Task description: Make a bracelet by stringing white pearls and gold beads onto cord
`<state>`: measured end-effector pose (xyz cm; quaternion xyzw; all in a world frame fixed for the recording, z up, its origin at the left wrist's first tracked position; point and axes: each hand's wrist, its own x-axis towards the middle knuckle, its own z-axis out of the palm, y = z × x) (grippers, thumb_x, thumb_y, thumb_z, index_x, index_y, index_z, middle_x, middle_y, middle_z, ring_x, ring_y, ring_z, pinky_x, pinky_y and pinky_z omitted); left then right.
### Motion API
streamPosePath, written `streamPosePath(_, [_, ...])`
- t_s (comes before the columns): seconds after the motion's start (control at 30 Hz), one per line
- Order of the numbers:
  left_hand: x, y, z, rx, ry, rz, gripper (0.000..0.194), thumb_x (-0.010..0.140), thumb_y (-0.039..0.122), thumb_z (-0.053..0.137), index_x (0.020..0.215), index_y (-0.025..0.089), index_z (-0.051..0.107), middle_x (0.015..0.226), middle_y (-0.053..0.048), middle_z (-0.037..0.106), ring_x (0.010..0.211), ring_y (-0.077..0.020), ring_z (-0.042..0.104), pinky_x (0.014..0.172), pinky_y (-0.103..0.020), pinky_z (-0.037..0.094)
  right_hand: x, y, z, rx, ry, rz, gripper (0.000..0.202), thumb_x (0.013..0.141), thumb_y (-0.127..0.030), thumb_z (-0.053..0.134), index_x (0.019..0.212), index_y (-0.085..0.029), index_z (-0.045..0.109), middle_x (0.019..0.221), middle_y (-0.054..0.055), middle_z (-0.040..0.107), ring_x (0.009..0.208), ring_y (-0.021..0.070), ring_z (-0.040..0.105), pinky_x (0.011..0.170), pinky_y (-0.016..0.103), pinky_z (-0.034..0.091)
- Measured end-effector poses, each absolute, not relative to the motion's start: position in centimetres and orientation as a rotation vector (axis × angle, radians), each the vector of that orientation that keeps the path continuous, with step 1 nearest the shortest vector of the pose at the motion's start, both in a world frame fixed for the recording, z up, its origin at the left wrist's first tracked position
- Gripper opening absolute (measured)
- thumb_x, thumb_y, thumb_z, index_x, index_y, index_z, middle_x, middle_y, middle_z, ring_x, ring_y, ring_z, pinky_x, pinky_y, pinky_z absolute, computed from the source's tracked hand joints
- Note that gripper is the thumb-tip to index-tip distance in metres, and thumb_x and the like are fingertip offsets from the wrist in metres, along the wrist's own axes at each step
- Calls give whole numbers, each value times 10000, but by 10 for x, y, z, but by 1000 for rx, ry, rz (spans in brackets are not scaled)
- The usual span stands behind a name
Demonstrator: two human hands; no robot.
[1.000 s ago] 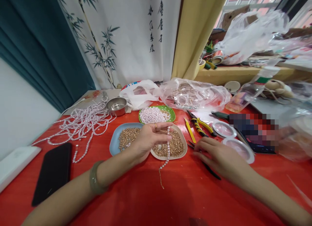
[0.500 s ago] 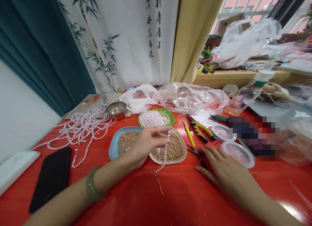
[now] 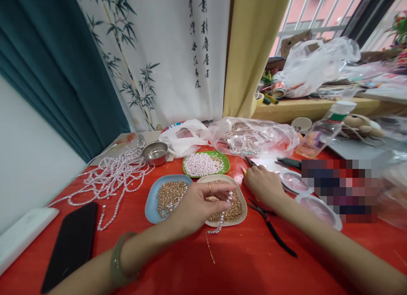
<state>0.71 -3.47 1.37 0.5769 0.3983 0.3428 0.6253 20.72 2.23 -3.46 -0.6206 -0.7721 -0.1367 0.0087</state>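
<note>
My left hand (image 3: 199, 203) is closed in a pinch on a short strand of pearl beads (image 3: 221, 218), which hangs over the cream plate (image 3: 244, 201) and ends in a thin gold-coloured tail. Farther right, my right hand (image 3: 262, 182) is closed over yellow tweezers (image 3: 243, 170); most of them are hidden beneath it. Black-handled pliers (image 3: 276, 235) lie on the red table just in front of that hand, jaws pointing away to the left. Gold beads fill the cream plate. A blue plate (image 3: 150, 203) beside it bears gold and pearly beads.
A green plate (image 3: 226, 164) of white beads stands behind, near a metal bowl (image 3: 155, 153). Long pearl strands (image 3: 114, 176) and a black phone (image 3: 71, 244) lie left. Spools (image 3: 321, 210) and a plastic bottle (image 3: 327, 129) are right; plastic bags (image 3: 251, 138) line the back.
My right hand has moved forward and left from the black-handled pliers to the yellow tweezers, leaving the pliers uncovered. My left hand still holds the bead strand. The view has tilted slightly.
</note>
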Motion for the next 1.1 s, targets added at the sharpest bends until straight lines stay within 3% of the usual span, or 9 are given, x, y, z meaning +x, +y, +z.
streamPosePath(0.17, [7, -37, 16, 1357, 887, 819, 327, 647, 165, 632, 971, 179, 677, 863, -42, 660, 750, -130, 567, 694, -256, 444, 214, 19, -31, -1877, -2296, -370, 182, 804, -152, 432, 757, -96, 599, 744, 181, 636, 794, 307, 594, 602, 359, 425])
streamPosePath(0.27, [8, -39, 17, 1341, 883, 833, 317, 648, 160, 641, 960, 185, 682, 841, -35, 656, 718, -116, 560, 666, -240, 441, 219, 13, -17, -1752, -2263, -256, 123, 812, -229, 457, 793, -146, 545, 754, 111, 640, 778, 242, 599, 677, 333, 428])
streamPosePath(0.37, [7, -39, 16, 1275, 850, 839, 289, 657, 168, 658, 940, 212, 690, 812, -16, 654, 713, -97, 557, 680, -222, 431, 220, -1, 3, -1572, -2192, -11, 93, 845, -281, 418, 840, -196, 456, 784, 37, 621, 718, 146, 592, 654, 248, 445])
streamPosePath(0.4, [7, -39, 16, 1248, 827, 844, 277, 661, 172, 664, 932, 221, 692, 806, -10, 653, 716, -91, 556, 688, -215, 427, 220, -8, 9, -1411, -2042, 251, 94, 838, -300, 433, 827, -206, 432, 759, 25, 603, 686, 139, 580, 633, 246, 446])
streamPosePath(0.6, [9, -38, 12, 1008, 649, 837, 244, 660, 179, 678, 903, 197, 700, 746, -12, 644, 635, -67, 549, 659, -208, 426, 204, -41, 33, -1176, -1589, 1167, 170, 838, -348, 439, 949, -225, 476, 543, -64, 399, 446, 96, 363, 410, 214, 313])
streamPosePath(0.7, [10, -39, 11, 938, 593, 816, 258, 672, 180, 671, 930, 182, 689, 740, -20, 641, 627, -75, 559, 651, -220, 433, 194, -49, 34, -1143, -1586, 1408, 239, 807, -404, 483, 948, -220, 537, 502, -81, 298, 393, 80, 224, 354, 223, 176])
streamPosePath(0.83, [10, -40, 13, 935, 538, 819, 355, 678, 166, 671, 1029, 192, 626, 726, -14, 647, 619, -85, 574, 609, -212, 439, 187, -52, 31, -1127, -1623, 1548, 292, 783, -439, 515, 969, -218, 565, 465, -100, 213, 379, 77, 144, 367, 238, 161])
streamPosePath(0.9, [10, -40, 14, 938, 538, 824, 403, 671, 165, 679, 1061, 196, 583, 714, -14, 656, 595, -90, 579, 575, -208, 438, 186, -52, 30, -1144, -1615, 1540, 277, 781, -435, 518, 944, -215, 559, 454, -105, 211, 374, 75, 157, 376, 233, 183])
streamPosePath(1.1, [11, -39, 14, 958, 572, 805, 369, 661, 158, 673, 1005, 162, 539, 681, -9, 638, 554, -92, 564, 527, -207, 441, 184, -52, 36, -1107, -1687, 1356, 219, 759, -395, 552, 682, -194, 507, 605, -33, 469, 535, 99, 413, 501, 231, 342])
